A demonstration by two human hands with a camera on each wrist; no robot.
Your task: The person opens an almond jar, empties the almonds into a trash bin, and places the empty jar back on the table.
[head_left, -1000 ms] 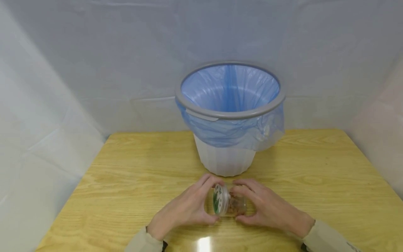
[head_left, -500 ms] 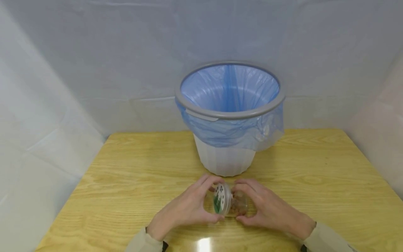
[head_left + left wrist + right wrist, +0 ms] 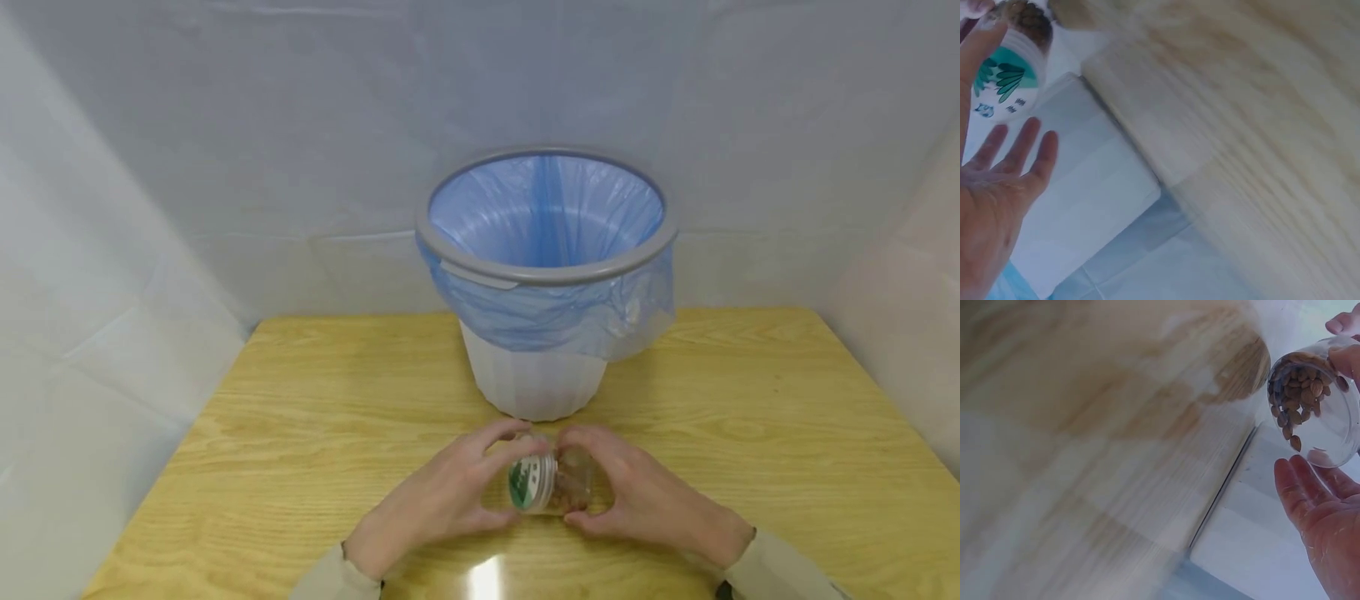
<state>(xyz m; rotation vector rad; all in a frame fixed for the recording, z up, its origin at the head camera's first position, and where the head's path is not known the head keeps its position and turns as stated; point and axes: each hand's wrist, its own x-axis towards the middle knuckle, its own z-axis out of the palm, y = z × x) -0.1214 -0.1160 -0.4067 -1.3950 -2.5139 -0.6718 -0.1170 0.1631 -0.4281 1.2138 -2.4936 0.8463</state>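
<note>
A clear, squat jar [image 3: 576, 485] is tipped on its side at the lower centre of the head view, brown nuts [image 3: 1300, 390] clustered inside, its round lid [image 3: 529, 485] green and white with leaf shapes, facing left. My right hand [image 3: 647, 492] pinches the jar's body between thumb and fingers. My left hand [image 3: 448, 490] arches loosely around the lid, fingers spread, three fingertips just beside its edge. The left wrist view crops the jar at upper left; my fingers hide part of the lid. I cannot tell whether the jar touches the table [image 3: 337, 433].
</note>
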